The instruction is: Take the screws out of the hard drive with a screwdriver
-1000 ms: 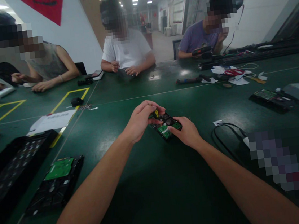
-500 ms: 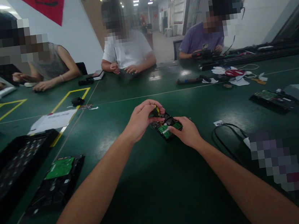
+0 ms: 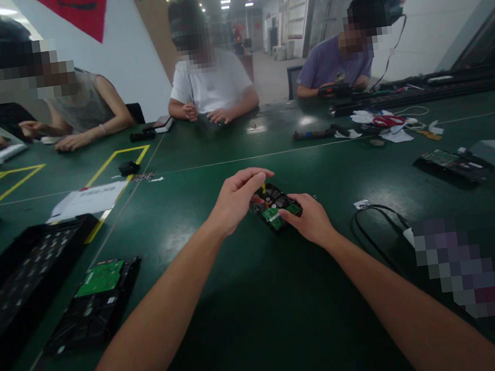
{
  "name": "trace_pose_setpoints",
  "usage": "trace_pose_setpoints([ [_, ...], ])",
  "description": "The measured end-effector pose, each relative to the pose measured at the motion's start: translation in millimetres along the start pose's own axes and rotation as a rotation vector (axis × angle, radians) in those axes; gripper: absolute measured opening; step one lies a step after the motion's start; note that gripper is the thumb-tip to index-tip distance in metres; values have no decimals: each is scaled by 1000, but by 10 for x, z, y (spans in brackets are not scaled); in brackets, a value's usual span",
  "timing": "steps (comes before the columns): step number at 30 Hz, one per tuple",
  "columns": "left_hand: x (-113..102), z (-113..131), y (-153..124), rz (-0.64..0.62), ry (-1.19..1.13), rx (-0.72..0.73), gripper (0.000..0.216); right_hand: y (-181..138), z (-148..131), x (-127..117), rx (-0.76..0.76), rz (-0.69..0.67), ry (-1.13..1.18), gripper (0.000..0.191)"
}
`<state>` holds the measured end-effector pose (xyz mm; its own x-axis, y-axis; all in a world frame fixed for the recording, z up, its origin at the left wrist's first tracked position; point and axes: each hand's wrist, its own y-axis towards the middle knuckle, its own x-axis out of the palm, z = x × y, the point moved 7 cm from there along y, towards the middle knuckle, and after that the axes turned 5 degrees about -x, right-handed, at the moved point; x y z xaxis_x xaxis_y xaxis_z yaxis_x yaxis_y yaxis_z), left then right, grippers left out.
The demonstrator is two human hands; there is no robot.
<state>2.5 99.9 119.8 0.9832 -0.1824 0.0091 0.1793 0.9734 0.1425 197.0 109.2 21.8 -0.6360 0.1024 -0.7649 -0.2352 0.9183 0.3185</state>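
Note:
A small hard drive (image 3: 276,207) with a green circuit board lies on the green table (image 3: 253,305) at the middle. My left hand (image 3: 235,200) is closed in a pinch around a small yellow-handled screwdriver (image 3: 264,188) that stands on the drive's far end. My right hand (image 3: 309,221) grips the drive's near right edge, fingers curled on it.
A second hard drive (image 3: 91,304) and a black tray (image 3: 11,286) lie at the near left. A black cable (image 3: 376,224) loops at the right. Papers (image 3: 87,200), tools and boards sit farther off. Three other people sit along the table's far side.
My left hand's fingers have shifted round the screwdriver, and less of the yellow handle shows. My right hand and the drive have stayed put.

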Motion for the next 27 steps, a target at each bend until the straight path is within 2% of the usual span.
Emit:
trace_pose_setpoints([
  [3,-13,1,-4,-1,-9,-19,30,-7,-2,-6,7,-5,6,49],
  [11,51,-45,-8,-69,-298,-111,17,-15,20,8,0,-6,19,49],
  [21,-14,-8,22,-20,-251,-42,29,-5,15,-6,0,-8,25,52],
  [27,-23,-44,40,-65,-100,-5,33,-4,-1,-12,8,-7,26,48],
])
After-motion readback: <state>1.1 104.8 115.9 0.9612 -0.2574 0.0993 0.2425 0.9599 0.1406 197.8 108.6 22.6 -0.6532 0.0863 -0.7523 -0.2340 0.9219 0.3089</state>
